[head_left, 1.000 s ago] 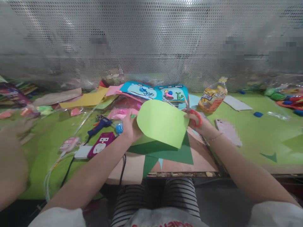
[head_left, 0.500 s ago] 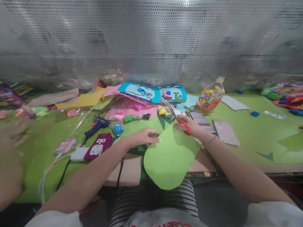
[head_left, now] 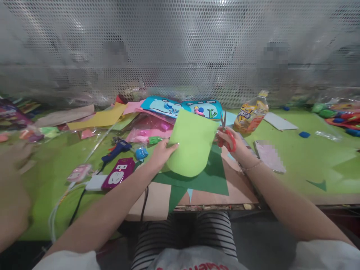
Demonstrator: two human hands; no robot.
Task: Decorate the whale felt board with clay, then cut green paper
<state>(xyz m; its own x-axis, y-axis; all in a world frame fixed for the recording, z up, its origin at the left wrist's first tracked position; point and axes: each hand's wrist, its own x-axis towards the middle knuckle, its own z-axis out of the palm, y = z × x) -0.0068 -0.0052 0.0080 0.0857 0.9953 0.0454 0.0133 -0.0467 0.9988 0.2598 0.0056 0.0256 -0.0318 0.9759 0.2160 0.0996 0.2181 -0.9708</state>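
Observation:
A light green sheet of paper [head_left: 192, 146] with a rounded lower edge is held up in front of me. My left hand [head_left: 163, 153] pinches its left side, thumb on the near face. In my right hand [head_left: 234, 144] are red-handled scissors [head_left: 230, 139], blades slightly apart and pointing up, just off the paper's right edge. The fingers of that hand are partly hidden behind the handles. Below the raised paper lies a dark green sheet [head_left: 208, 178] on the table. Behind it stands blue artwork [head_left: 209, 108] with white clouds and small clay figures.
A glue gun [head_left: 116, 150], a purple power socket [head_left: 119, 173] and cables lie at left. Toward the right are a plastic bottle [head_left: 250, 114], a phone-like slab [head_left: 270, 155] and blue clay [head_left: 304, 134]. Another person's blurred arm [head_left: 14, 195] reaches in at far left. A perforated metal panel [head_left: 180, 48] stands behind.
The light green paper has been raised and turned more upright, uncovering the dark green sheet. The scissors have come away from its upper edge and now point up. My left hand has shifted slightly lower left.

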